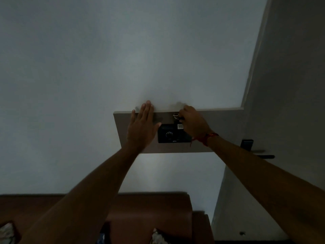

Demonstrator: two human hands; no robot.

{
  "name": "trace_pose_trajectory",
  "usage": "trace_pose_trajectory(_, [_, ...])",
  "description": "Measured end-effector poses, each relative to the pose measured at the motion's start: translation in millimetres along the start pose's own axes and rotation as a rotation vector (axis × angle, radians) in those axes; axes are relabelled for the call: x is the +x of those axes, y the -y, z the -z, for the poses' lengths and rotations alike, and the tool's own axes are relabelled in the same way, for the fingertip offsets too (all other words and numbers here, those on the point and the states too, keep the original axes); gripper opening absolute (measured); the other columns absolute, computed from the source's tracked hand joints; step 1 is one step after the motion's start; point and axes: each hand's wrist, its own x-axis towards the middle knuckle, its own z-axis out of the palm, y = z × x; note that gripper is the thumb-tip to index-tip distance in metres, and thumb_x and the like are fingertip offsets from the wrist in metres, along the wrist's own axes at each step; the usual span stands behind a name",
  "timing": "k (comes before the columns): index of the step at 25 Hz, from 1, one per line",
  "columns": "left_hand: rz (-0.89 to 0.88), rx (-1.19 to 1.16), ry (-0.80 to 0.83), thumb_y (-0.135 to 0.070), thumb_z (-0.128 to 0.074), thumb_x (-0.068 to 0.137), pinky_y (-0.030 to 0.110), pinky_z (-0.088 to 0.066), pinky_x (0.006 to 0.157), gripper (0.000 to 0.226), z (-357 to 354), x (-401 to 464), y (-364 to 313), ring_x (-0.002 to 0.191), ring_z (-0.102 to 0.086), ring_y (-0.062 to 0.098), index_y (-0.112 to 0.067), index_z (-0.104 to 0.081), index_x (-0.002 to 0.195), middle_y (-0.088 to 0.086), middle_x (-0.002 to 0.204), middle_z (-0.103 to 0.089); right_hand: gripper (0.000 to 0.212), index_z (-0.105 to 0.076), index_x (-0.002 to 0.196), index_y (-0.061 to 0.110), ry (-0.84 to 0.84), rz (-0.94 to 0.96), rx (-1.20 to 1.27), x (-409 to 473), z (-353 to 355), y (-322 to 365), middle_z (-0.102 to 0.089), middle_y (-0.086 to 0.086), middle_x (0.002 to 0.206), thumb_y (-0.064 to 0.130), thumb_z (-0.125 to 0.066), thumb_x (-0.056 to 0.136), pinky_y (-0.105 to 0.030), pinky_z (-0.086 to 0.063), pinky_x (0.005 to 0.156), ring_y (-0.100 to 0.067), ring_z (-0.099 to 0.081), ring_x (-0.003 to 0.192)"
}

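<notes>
Bottom of frame: brown wooden furniture [151, 208], dim, with patterned cushions [7, 233] at its lower edge. Both bare forearms rise from the lower corners toward centre frame. Red thread [210, 136] on the wrist at right.

Left hand [142, 125], just left of centre: fingers straight and together, palm pressed flat on a beige wall panel [223, 131], thumb tip touching the black box's upper left corner.

Right hand [193, 123], right of centre: fingers curled, pinching a small metal ring [175, 116] at the panel's top edge, just above the black box [173, 134].

Box sits mid-panel between the hands, with a round dial on its face. White tag [180, 126] at its top and a small mark on its lower edge are both too small to read.

Far right: dark door handle [258, 153]. Behind it all, a plain pale wall [123, 59].
</notes>
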Motion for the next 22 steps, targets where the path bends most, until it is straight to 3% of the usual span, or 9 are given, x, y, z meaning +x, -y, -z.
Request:
trace_pose_trajectory(3, [-0.01,0.006,0.006,-0.056,-0.037,0.103,0.055,-0.012,0.13,0.079,2.6,-0.7,2.0,0.16,-0.007,0.027,-0.01,-0.011,0.162,0.012,0.172,-0.005,0.042,-0.052,0.101,0.007,0.008,0.007,-0.042,3.4,2.6,2.7,-0.051,-0.016,0.107,0.021,-0.077,0.07,-0.039,-0.053,0.072,-0.029,-0.049,0.096])
trace_pose_trajectory(5, [-0.016,0.008,0.006,-0.055,-0.037,0.103,0.056,-0.013,0.129,0.079,3.4,-0.8,2.9,0.16,-0.007,0.027,-0.009,-0.011,0.162,0.012,0.172,-0.006,0.054,-0.051,0.111,0.012,0.006,0.031,-0.086,8.2,5.6,6.3,-0.049,-0.016,0.108,0.031,-0.08,0.069,-0.036,-0.051,0.072,-0.028,-0.049,0.094])
trace_pose_trajectory(8, [-0.02,-0.001,0.003,-0.055,-0.039,0.103,0.056,-0.014,0.129,0.079,3.7,-0.3,3.8,0.16,-0.009,0.028,-0.009,-0.013,0.162,0.013,0.172,-0.008,0.043,-0.053,0.116,0.014,0.048,0.135,-0.203,16.8,10.5,14.0,-0.049,-0.017,0.105,0.024,-0.07,0.078,-0.037,-0.051,0.066,-0.029,-0.05,0.087])
trace_pose_trajectory(11, [-0.027,0.001,0.013,-0.055,-0.039,0.103,0.056,-0.013,0.129,0.079,4.6,-0.7,2.8,0.16,-0.009,0.028,-0.008,-0.013,0.162,0.014,0.172,-0.008,0.027,-0.056,0.108,0.01,0.06,0.176,-0.203,24.4,15.0,16.7,-0.05,-0.019,0.101,0.012,-0.06,0.081,-0.035,-0.045,0.06,-0.031,-0.049,0.083])
trace_pose_trajectory(16, [-0.031,0.004,0.033,-0.053,-0.038,0.104,0.057,-0.012,0.129,0.079,9.2,-0.7,3.3,0.16,-0.007,0.028,-0.008,-0.012,0.162,0.014,0.172,-0.006,0.009,-0.063,0.089,0.008,0.173,0.194,-0.233,26.2,14.2,9.7,-0.051,-0.018,0.099,0.004,-0.062,0.081,-0.032,-0.043,0.061,-0.033,-0.051,0.087])
trace_pose_trajectory(19, [-0.028,-0.001,0.04,-0.053,-0.038,0.104,0.057,-0.011,0.129,0.078,9.9,-0.3,3.0,0.16,-0.006,0.028,-0.008,-0.011,0.162,0.014,0.172,-0.005,0.008,-0.063,0.084,0.011,0.198,0.189,-0.208,26.0,10.9,5.9,-0.048,-0.014,0.097,0.004,-0.064,0.082,-0.029,-0.037,0.061,-0.029,-0.05,0.085])
trace_pose_trajectory(22, [-0.023,0.005,0.051,-0.054,-0.037,0.104,0.056,-0.01,0.13,0.079,11.2,0.1,3.2,0.16,-0.004,0.028,-0.009,-0.009,0.162,0.013,0.172,-0.003,0.01,-0.065,0.079,0.011,0.23,0.167,-0.133,27.8,14.3,5.7,-0.048,-0.014,0.094,0.001,-0.065,0.079,-0.032,-0.041,0.061,-0.029,-0.05,0.084])
